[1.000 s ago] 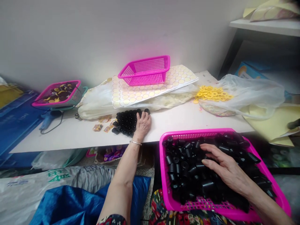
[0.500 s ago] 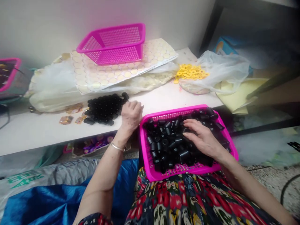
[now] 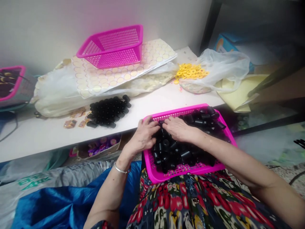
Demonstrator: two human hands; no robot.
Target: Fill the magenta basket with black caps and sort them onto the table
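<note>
A pink mesh basket (image 3: pixel 149 165) rests on my lap, full of loose black plastic cylinders (image 3: pixel 186 156). Over its left rim reaches my left hand (image 3: pixel 144 133), fingers bent but apart, their tips among the cylinders. Beside it my right hand (image 3: pixel 177 128) is in the basket, fingers curled together and pointing down into the pieces; what they pinch is hidden. On the white table, left of the basket, black cylinders stand packed in a close group (image 3: pixel 108 111).
Small orange-brown wrapped pieces (image 3: pixel 70 124) lie left of the black group. Behind are sheets with rows of circles (image 3: pixel 152 58), an empty pink basket (image 3: pixel 111 47), yellow rings (image 3: pixel 190 70) and a clear plastic bag (image 3: pixel 221 65). Under the table a carton (image 3: pixel 119 144) holds purple items.
My left hand has moved from beside the black group on the table into the basket's left side. My right hand has shifted left across the pieces, close to the left one.
</note>
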